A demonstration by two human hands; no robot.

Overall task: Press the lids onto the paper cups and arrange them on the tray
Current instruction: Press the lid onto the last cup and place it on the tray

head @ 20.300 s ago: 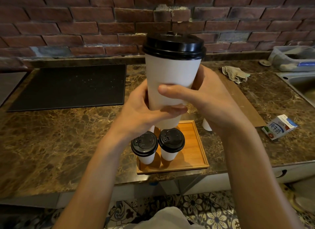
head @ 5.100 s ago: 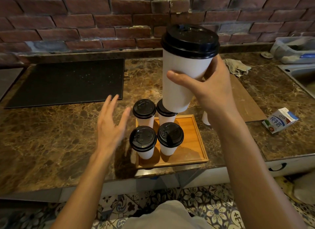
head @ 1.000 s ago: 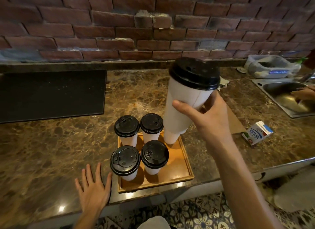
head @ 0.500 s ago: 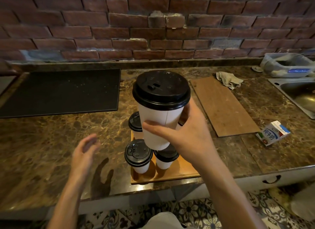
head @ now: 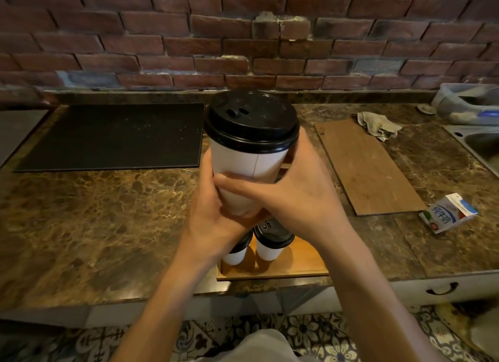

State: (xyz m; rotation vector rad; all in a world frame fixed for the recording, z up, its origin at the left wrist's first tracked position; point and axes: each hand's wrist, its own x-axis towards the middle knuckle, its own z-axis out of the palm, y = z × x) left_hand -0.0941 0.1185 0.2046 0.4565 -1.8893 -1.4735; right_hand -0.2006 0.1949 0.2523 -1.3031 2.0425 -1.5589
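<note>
Since the moment before, our left hand (head: 213, 218) had risen from beside the tray (head: 305, 260) to join our right hand (head: 297, 199) on the tall paper cup (head: 247, 167). Both sets of fingers (head: 303, 156) curled round its lower wall, holding it upright above the tray, black lid (head: 251, 118) seated. Two smaller lidded cups (head: 270, 247) showed at its 6 o'clock, standing on the tray on the desk (head: 108, 213).
</note>
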